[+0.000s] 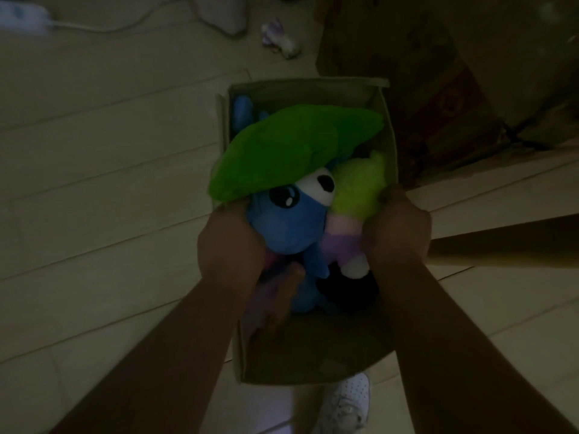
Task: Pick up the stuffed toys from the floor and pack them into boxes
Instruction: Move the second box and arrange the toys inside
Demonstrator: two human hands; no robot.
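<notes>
Head view, dim light: left hand (230, 245) and right hand (396, 227) each grip a side wall of cardboard box (313, 349), which looks lifted off floor (94, 151). Box crammed: green plush (291, 148) bulges above rim, blue plush (282, 220) and yellow-purple plush (354, 208) beneath. Risk: any tilt, green plush slides out. Small toy (280, 39) lies on floor, well apart, near cable (109, 26). Bigger boxes (438, 89) crowd right side; white shoe (351, 402) below box.

The cardboard box (313, 355) is brown. Inside it lie a bright green plush (282, 151), a blue toy (279, 227) with black-and-white eyes, and a lime-and-lilac toy (357, 195). Below the box a shoe (349, 402) is white; beyond it, a small toy (282, 37) is white and purple.
</notes>
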